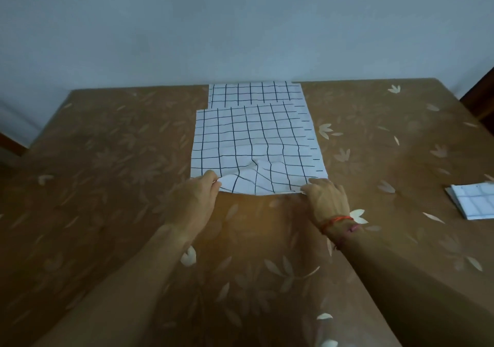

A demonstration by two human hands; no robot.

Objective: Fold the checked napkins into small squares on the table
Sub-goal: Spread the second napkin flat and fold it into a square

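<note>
The checked napkin [254,138] lies flat at the middle of the bench [107,159]; it appears thin, limp and light, rumpling along its near edge. The left hand [197,194] and right hand [327,199] each pinch a near corner, probably the best hold for folding.

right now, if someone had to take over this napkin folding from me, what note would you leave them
Left hand: pinches the near left corner of the top napkin.
Right hand: pinches its near right corner.
The top napkin lies spread on the table, its near edge rumpled and slightly raised.
At least one more napkin, the lower napkin, lies under it and shows at the far and right sides.
Done: a folded stack sits at the table's right edge.
Left: fold the top napkin into a small square, then whatever lies underneath.
</note>
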